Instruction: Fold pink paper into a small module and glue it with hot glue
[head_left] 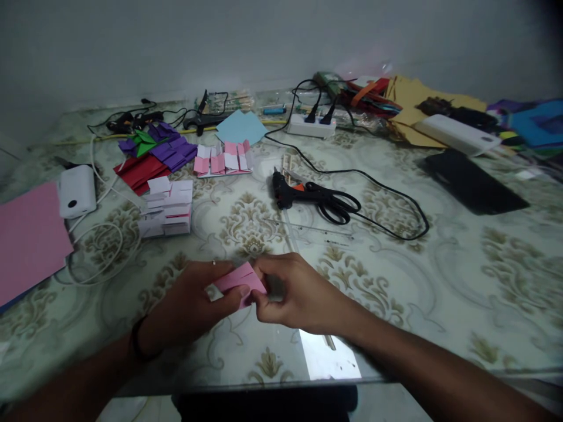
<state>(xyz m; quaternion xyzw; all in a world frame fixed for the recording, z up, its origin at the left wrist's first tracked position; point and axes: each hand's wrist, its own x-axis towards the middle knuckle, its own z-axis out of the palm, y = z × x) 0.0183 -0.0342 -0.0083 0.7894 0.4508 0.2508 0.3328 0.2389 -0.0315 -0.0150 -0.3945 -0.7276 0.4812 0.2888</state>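
Note:
A small folded piece of pink paper [237, 278] is held between both hands above the front of the table. My left hand [196, 296] grips its left part, thumb pressed on the near side. With thumb and forefinger, my right hand [290, 290] pinches the right end. Behind my left hand stands a white folded-paper piece [169, 208] with pink showing in its gaps. Farther back lies a similar pink and white folded-paper piece [224, 159]. Beyond my right hand are a black glue gun [288, 193] and black-handled scissors [338, 205].
Pink sheets [33, 234] and a white power bank [78, 190] lie at the left. Purple folded papers [173, 152] and red ones [145, 173] sit behind. A power strip [312, 125] stands at the back. A black flat object [475, 180] lies right. Cables loop across the patterned table.

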